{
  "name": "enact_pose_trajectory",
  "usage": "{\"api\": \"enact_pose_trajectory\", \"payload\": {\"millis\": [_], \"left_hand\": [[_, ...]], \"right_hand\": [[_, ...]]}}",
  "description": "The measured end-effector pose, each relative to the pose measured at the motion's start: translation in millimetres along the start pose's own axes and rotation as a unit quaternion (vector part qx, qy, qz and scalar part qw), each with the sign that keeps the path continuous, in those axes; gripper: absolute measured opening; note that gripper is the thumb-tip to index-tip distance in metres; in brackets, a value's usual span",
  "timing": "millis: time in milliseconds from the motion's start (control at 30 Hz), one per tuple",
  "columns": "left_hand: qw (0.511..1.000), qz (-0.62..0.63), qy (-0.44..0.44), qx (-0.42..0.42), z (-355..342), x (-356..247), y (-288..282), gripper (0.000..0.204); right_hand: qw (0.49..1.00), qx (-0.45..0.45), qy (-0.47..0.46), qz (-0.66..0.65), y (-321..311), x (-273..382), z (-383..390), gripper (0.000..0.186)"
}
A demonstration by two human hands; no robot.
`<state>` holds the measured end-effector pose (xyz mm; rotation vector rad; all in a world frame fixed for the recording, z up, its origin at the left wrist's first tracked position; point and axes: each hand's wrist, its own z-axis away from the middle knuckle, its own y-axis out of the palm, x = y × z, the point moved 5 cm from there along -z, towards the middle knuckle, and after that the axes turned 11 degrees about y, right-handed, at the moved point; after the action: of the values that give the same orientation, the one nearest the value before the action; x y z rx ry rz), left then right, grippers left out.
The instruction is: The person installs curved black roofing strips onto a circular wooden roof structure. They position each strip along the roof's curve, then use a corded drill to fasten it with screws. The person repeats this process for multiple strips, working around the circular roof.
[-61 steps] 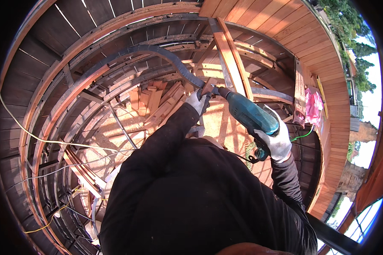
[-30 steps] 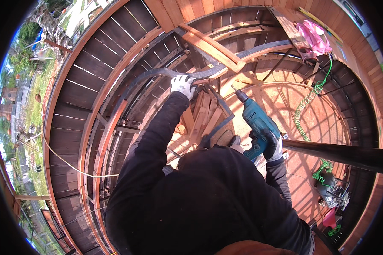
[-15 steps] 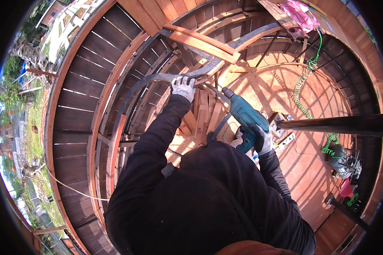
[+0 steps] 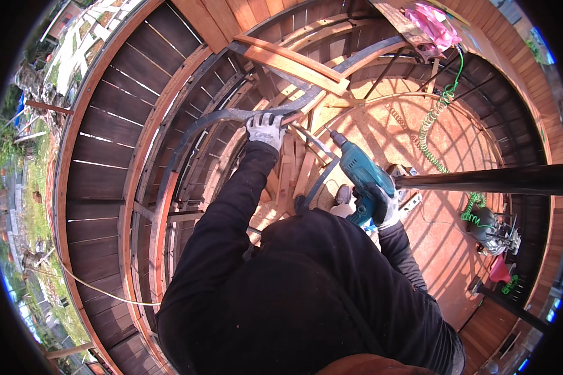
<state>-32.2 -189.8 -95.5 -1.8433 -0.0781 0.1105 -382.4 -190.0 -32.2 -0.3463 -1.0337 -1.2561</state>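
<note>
My left hand, in a white and grey work glove, is closed over the edge of a curved dark metal rail. A short piece of reddish wood lies against the rail by its fingers. My right hand, gloved too, grips a teal power drill by its handle. The drill's thin bit points up and left, close to a narrow metal bar slanting below the rail. I cannot tell whether the bit touches anything. My fingers around the drill's trigger are partly hidden.
A wooden beam crosses the rail ahead. Cut wood pieces are stacked below. At the right are a dark post, a green coiled hose and a machine. A pink plastic bag and handsaw sit at the far right.
The surroundings have shifted a little leftward in view. The drill has moved slightly right relative to the slanted bar, showing more of its bit. Both hands keep their holds.
</note>
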Motion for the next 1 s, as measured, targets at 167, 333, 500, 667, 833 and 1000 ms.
{"api": "enact_pose_trajectory", "payload": {"millis": [167,333,500,667,833,1000], "left_hand": [[0.999,0.013,-0.003,-0.044,1,7,2,0.043],[0.998,0.001,-0.018,-0.055,-1,6,-5,0.043],[0.997,0.023,-0.008,-0.068,-5,5,-20,0.044],[0.992,0.036,0.077,-0.096,-11,13,-4,0.059],[0.985,-0.014,0.153,-0.074,-14,11,11,0.072],[0.99,-0.022,0.126,-0.067,-17,8,6,0.077]], "right_hand": [[1.0,-0.014,-0.004,-0.022,-1,-2,1,0.047],[1.0,-0.019,0.009,-0.022,-2,-8,1,0.05],[0.996,-0.022,-0.061,0.06,2,-7,-7,0.055],[0.999,0.002,-0.036,0.013,24,4,0,0.058],[0.999,0.031,-0.02,-0.021,23,5,1,0.055],[1.0,0.0,-0.017,-0.015,20,8,4,0.056]]}}
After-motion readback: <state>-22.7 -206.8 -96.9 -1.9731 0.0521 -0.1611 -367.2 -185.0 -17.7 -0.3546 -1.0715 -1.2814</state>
